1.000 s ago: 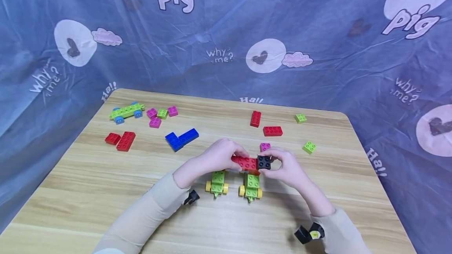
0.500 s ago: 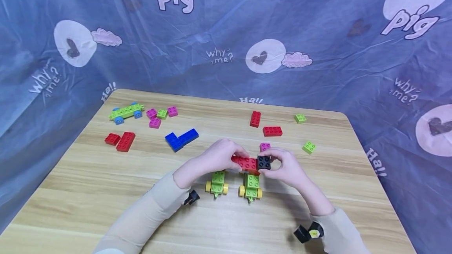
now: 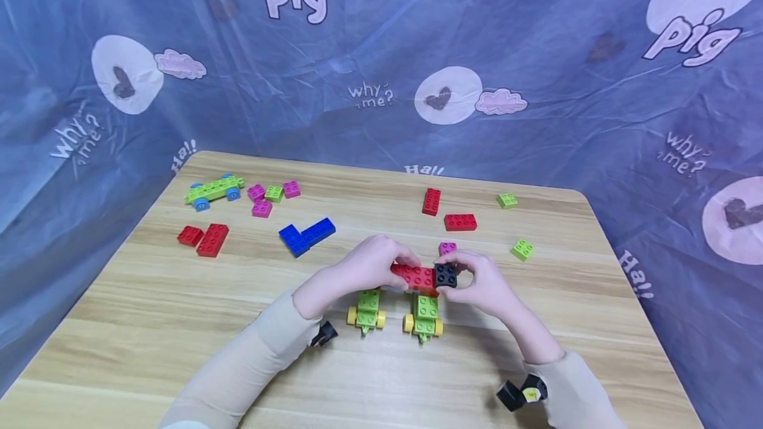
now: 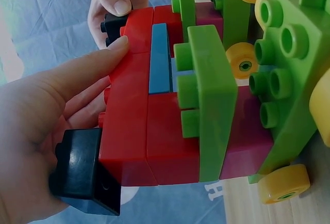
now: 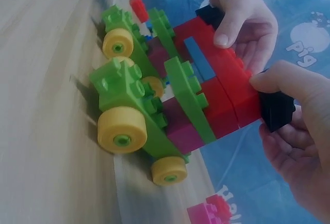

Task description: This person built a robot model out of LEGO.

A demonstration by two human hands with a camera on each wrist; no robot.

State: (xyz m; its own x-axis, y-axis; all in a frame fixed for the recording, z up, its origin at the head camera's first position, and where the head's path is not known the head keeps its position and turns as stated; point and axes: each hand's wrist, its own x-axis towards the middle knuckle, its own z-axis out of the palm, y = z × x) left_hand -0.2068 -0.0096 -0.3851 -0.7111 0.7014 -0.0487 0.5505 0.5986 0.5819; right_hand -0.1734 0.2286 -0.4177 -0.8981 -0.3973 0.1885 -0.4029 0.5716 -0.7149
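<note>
A block build stands on two green wheeled bases (image 3: pixel 424 315) with yellow wheels. Magenta bricks (image 4: pixel 246 133) and green plates (image 4: pixel 214 105) rise from the bases to red bricks (image 3: pixel 415 275), with a blue brick (image 4: pixel 160 61) set among the red. My left hand (image 3: pixel 371 262) grips the left part of the red top layer, thumb on the near side. A black brick (image 4: pixel 82 164) sits at that end by the palm. At the right end, my right hand (image 3: pixel 479 278) pinches another black brick (image 3: pixel 446 275) between thumb and fingers, right against the red.
A green car base (image 3: pixel 214 189) with blue wheels stands back left, near pink bricks (image 3: pixel 261 208) and red bricks (image 3: pixel 212 239). Blue bricks (image 3: pixel 306 235) lie left of centre. Behind the hands are red bricks (image 3: pixel 460 222), a pink brick (image 3: pixel 448 248) and green bricks (image 3: pixel 522 249).
</note>
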